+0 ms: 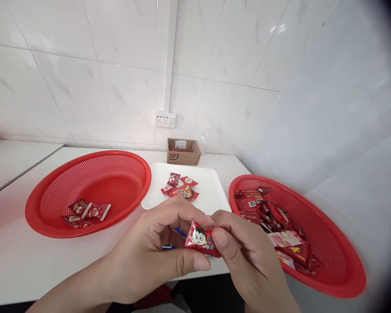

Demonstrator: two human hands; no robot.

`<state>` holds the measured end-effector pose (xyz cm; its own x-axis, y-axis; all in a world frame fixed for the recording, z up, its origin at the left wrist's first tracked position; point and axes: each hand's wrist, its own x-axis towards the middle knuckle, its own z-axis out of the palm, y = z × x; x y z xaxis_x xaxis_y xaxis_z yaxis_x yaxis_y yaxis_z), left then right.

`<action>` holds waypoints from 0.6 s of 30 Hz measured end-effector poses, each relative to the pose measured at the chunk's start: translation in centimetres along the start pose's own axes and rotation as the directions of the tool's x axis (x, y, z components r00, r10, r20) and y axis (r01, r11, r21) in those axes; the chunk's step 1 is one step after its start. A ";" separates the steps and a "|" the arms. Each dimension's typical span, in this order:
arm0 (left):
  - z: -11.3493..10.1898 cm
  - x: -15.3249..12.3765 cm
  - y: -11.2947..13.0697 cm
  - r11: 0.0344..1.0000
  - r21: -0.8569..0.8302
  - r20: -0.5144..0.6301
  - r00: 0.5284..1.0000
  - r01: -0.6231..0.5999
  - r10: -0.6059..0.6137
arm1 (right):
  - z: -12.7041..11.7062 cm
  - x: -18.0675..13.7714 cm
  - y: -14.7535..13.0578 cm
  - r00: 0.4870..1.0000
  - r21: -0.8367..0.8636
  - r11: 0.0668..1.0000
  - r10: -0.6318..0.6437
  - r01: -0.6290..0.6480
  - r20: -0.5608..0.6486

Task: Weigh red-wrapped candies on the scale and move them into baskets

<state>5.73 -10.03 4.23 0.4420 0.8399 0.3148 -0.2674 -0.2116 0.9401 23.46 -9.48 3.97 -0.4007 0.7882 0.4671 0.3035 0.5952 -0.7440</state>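
A small red snack packet (200, 240) with a cartoon face printed on it is held between both hands above the table's front edge. My left hand (150, 250) curls round its left end, thumb below and fingers above. At the other end, my right hand (252, 256) pinches the packet between thumb and fingers. Bits of something blue (180, 232) show behind the left fingers; most of it is hidden. Just beyond the hands is a white tray (215, 184) bearing several red packets (185, 192), with the nearest part covered by my fingers.
To the left stands a red perforated basket (117, 163) with a few red packets (97, 211). On the right, another red basket (348, 265) holds a heap of packets (276, 217). A cardboard box (182, 157) sits behind the tray, near the tiled wall and its socket (165, 119).
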 end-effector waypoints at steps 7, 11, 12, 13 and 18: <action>0.5 0.5 -0.2 1.000 0.016 -0.011 1.000 0.015 -0.015 | 0.7 0.1 -0.3 0.996 -0.035 0.998 -0.054 0.052 -0.065; 1.3 0.4 -0.6 0.968 0.177 -0.134 0.969 -0.180 0.205 | 0.9 0.1 -0.6 0.990 -0.009 0.997 -0.077 0.076 -0.117; 1.4 0.3 -0.8 0.948 0.234 -0.155 0.954 -0.215 0.255 | 1.0 0.1 -0.6 0.987 -0.003 0.997 -0.074 0.074 -0.141; 1.5 0.3 -0.9 0.927 0.285 -0.160 0.942 -0.243 0.296 | 1.0 0.1 -0.5 0.986 0.003 0.998 -0.059 0.060 -0.157; 1.7 0.3 -0.9 0.882 0.365 -0.098 0.929 -0.300 0.356 | 1.0 0.1 -1.0 0.997 0.028 1.000 0.010 -0.008 -0.079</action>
<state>7.53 -10.39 3.69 0.2313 0.7541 0.6147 -0.0561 -0.6204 0.7822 22.23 -10.13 4.30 -0.3284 0.8039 0.4958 0.2821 0.5844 -0.7608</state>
